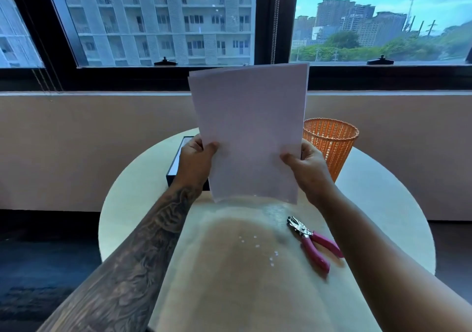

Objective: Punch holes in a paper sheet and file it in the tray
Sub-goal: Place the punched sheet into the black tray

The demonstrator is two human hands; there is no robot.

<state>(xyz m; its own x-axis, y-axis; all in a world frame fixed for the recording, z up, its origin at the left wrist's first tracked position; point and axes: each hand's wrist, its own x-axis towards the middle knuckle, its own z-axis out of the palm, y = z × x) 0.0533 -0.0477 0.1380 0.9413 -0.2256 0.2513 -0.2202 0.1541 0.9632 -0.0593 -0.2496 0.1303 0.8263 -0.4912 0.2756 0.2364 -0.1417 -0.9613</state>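
Note:
I hold a white paper sheet (251, 132) upright above the round table, its lower edge just over the tabletop. My left hand (195, 162) grips its left edge and my right hand (307, 167) grips its right edge, thumbs on the near face. A hole punch with pink handles (313, 241) lies on the table to the right, under my right forearm, untouched. Several small white paper dots (258, 246) are scattered beside it. A dark tray with a white inside (176, 164) sits behind my left hand, mostly hidden by the hand and the sheet.
An orange mesh basket (332, 142) stands at the table's back right, just behind my right hand. The round pale table (122, 204) ends close to a low wall under a wide window. Dark floor lies on both sides.

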